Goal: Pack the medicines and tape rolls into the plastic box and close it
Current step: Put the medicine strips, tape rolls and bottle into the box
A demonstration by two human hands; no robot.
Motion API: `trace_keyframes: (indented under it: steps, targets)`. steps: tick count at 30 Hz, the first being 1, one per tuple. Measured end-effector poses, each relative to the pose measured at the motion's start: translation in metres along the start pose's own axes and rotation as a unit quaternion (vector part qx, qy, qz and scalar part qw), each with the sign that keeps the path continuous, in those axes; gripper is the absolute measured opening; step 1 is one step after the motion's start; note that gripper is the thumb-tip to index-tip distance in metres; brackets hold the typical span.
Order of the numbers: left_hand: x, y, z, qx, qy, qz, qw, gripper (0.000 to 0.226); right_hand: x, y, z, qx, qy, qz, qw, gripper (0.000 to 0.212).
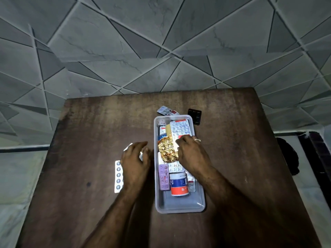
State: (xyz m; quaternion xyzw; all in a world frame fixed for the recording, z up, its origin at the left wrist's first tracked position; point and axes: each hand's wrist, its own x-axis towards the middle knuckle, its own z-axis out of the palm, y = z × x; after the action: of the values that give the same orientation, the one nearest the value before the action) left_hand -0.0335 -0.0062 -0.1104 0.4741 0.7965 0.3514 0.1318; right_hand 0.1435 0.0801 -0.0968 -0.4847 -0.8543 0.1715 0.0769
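You see everything through one wide-angle head camera, looking forward and steeply down onto the brown table [93, 122], so your forearms enter from the bottom edge and reach away from you. It sits close enough that the plastic box [200, 203] lies just below the centre, while the tiled wall [161, 42] fills the upper part, its lines bent by the lens. There is no second view to share any of this.
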Motion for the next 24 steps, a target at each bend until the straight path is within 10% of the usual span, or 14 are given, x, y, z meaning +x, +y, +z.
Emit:
trace_keyframes:
  steps: [10,24]
  targets:
    - [0.021,-0.048,-0.004,0.139,-0.115,-0.178,0.967,0.059,0.020,0.037,-0.024,0.257,0.148,0.213,0.931,0.016]
    - [0.048,-0.038,-0.006,0.166,-0.178,-0.170,0.955,0.078,0.101,0.099,-0.017,0.051,-0.036,0.209,0.976,0.059]
